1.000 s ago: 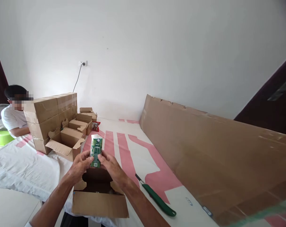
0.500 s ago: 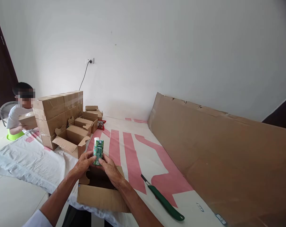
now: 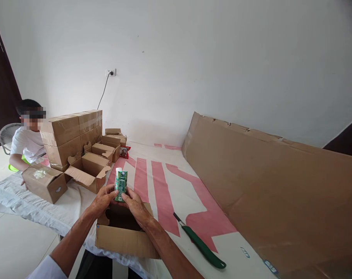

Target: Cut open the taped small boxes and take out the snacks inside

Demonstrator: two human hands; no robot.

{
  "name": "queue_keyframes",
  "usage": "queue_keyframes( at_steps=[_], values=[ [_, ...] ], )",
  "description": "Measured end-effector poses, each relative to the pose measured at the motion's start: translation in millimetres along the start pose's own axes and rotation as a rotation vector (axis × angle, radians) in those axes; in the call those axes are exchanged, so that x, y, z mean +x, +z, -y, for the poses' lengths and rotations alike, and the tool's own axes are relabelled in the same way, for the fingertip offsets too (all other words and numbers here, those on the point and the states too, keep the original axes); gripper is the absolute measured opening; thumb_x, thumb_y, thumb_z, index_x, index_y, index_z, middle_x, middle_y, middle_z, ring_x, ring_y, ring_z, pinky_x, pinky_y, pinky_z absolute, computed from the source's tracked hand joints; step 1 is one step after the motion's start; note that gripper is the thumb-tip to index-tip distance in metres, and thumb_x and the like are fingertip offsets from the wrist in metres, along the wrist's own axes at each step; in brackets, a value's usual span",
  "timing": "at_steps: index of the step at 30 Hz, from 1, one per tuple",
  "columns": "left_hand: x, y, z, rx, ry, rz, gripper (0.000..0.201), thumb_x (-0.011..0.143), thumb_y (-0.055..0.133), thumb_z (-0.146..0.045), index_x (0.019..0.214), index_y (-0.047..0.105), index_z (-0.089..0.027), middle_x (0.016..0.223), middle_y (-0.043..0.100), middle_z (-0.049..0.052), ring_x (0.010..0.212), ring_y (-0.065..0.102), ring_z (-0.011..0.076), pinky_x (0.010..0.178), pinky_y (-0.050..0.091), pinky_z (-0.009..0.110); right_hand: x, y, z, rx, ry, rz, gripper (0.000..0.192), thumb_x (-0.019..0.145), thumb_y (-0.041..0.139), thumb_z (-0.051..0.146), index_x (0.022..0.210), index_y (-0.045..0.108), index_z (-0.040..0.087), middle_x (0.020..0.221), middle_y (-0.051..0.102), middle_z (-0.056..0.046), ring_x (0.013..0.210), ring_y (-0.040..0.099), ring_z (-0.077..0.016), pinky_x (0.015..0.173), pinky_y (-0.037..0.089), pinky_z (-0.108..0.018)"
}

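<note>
A small green drink carton (image 3: 121,186) with printed text is held upright between both my hands. Something white shows behind its upper left edge; I cannot make out what it is. My left hand (image 3: 104,198) grips the carton's left side, while the fingers of my right hand (image 3: 136,205) close on its lower right. Below them stands an open cardboard box (image 3: 126,240), its dark inside partly hidden by my hands and right forearm. To the right, a green-handled knife (image 3: 203,248) lies on the cloth, its narrow blade pointing away from me.
Several open boxes (image 3: 91,166) stand left of centre, beside a stack of taped boxes (image 3: 67,135). A red packet (image 3: 125,152) lies behind. At left, a person (image 3: 26,143) touches a closed box (image 3: 45,182). A large cardboard sheet (image 3: 266,186) leans along the right.
The person at the left has brought a closed box forward onto the near cloth, beside the stack. My hands and the green carton have hardly moved.
</note>
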State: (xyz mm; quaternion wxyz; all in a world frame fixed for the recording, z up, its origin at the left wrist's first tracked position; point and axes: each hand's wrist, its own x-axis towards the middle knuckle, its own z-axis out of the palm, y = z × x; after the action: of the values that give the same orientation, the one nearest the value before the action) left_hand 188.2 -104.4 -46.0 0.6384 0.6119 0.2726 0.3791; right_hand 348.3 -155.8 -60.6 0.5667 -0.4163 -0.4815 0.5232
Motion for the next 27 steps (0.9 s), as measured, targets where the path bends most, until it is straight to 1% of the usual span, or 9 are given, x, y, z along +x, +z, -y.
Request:
queue_keyframes(
  at_steps=[5, 11, 14, 17, 20, 22, 24, 25, 27],
  values=[
    [0, -1.7, 4, -0.014, 0.019, 0.018, 0.068, 0.079, 0.085, -0.061, 0.126, 0.077, -0.013, 0.106, 0.078, 0.013, 0.089, 0.070, 0.0228, 0.072, 0.054, 0.027, -3, 1, 3, 0.017, -0.004, 0.009, 0.060, 0.082, 0.076, 0.054, 0.134, 0.071, 0.026, 0.136, 0.071, -0.008, 0.116, 0.068, -0.0314, 0.095, 0.060, -0.048],
    [0, -0.6, 3, 0.018, 0.017, 0.009, 0.067, 0.079, 0.083, -0.062, 0.125, 0.078, -0.014, 0.105, 0.077, 0.012, 0.090, 0.069, 0.0236, 0.072, 0.053, 0.028, -3, 2, 5, 0.018, 0.005, -0.011, 0.059, 0.080, 0.078, 0.054, 0.131, 0.071, 0.024, 0.136, 0.071, -0.009, 0.115, 0.070, -0.0315, 0.096, 0.060, -0.048],
    [-1, 1.9, -3, 0.104, 0.029, 0.014, 0.063, 0.082, 0.080, -0.062, 0.125, 0.077, -0.015, 0.106, 0.076, 0.010, 0.090, 0.067, 0.0230, 0.071, 0.051, 0.027, -6, 4, 3, 0.063, -0.023, -0.033, 0.061, 0.077, 0.082, 0.054, 0.129, 0.070, 0.024, 0.134, 0.072, -0.010, 0.118, 0.069, -0.0319, 0.098, 0.060, -0.048],
    [-11, 7.1, -14, 0.320, 0.127, -0.026, 0.055, 0.089, 0.074, -0.057, 0.127, 0.076, -0.018, 0.109, 0.073, 0.009, 0.094, 0.065, 0.0240, 0.075, 0.053, 0.031, -12, 0, 7, 0.111, -0.044, -0.060, 0.061, 0.077, 0.085, 0.054, 0.127, 0.069, 0.023, 0.134, 0.073, -0.011, 0.121, 0.069, -0.0314, 0.101, 0.058, -0.047],
    [-35, 12.3, -24, 0.655, 0.260, -0.051, 0.049, 0.090, 0.074, -0.050, 0.129, 0.074, -0.020, 0.126, 0.069, 0.013, 0.112, 0.065, 0.0299, 0.097, 0.053, 0.040, -16, -18, 18, 0.143, -0.073, -0.103, 0.056, 0.080, 0.084, 0.055, 0.124, 0.069, 0.024, 0.132, 0.074, -0.011, 0.118, 0.069, -0.0297, 0.099, 0.059, -0.045],
    [-56, 13.3, -25, 0.843, 0.267, 0.077, 0.053, 0.086, 0.081, -0.053, 0.129, 0.074, -0.023, 0.132, 0.068, 0.013, 0.119, 0.064, 0.0329, 0.105, 0.050, 0.044, -11, -38, 26, 0.139, -0.100, -0.171, 0.054, 0.080, 0.084, 0.057, 0.121, 0.070, 0.025, 0.127, 0.074, -0.009, 0.112, 0.070, -0.0280, 0.094, 0.061, -0.044],
    [-75, 11.6, -21, 1.005, 0.247, 0.228, 0.057, 0.077, 0.088, -0.057, 0.121, 0.075, -0.023, 0.121, 0.072, 0.012, 0.114, 0.064, 0.0337, 0.102, 0.051, 0.045, 0, -62, 31, 0.124, -0.117, -0.234, 0.052, 0.079, 0.084, 0.059, 0.116, 0.071, 0.025, 0.121, 0.075, -0.008, 0.105, 0.071, -0.0265, 0.090, 0.062, -0.044],
    [-82, 9.7, -18, 1.076, 0.237, 0.278, 0.050, 0.075, 0.090, -0.054, 0.110, 0.076, -0.022, 0.111, 0.074, 0.010, 0.107, 0.065, 0.0325, 0.100, 0.051, 0.045, 7, -73, 31, 0.117, -0.119, -0.258, 0.051, 0.078, 0.085, 0.059, 0.113, 0.072, 0.024, 0.118, 0.075, -0.007, 0.103, 0.071, -0.0260, 0.087, 0.063, -0.044],
    [-91, 3.6, -11, 1.176, 0.229, 0.309, 0.028, 0.079, 0.088, -0.041, 0.086, 0.070, -0.021, 0.092, 0.072, 0.005, 0.095, 0.064, 0.0281, 0.101, 0.048, 0.045, 22, -92, 27, 0.103, -0.101, -0.292, 0.051, 0.073, 0.088, 0.058, 0.107, 0.073, 0.023, 0.111, 0.075, -0.006, 0.097, 0.071, -0.0254, 0.083, 0.063, -0.044]
  ],
)
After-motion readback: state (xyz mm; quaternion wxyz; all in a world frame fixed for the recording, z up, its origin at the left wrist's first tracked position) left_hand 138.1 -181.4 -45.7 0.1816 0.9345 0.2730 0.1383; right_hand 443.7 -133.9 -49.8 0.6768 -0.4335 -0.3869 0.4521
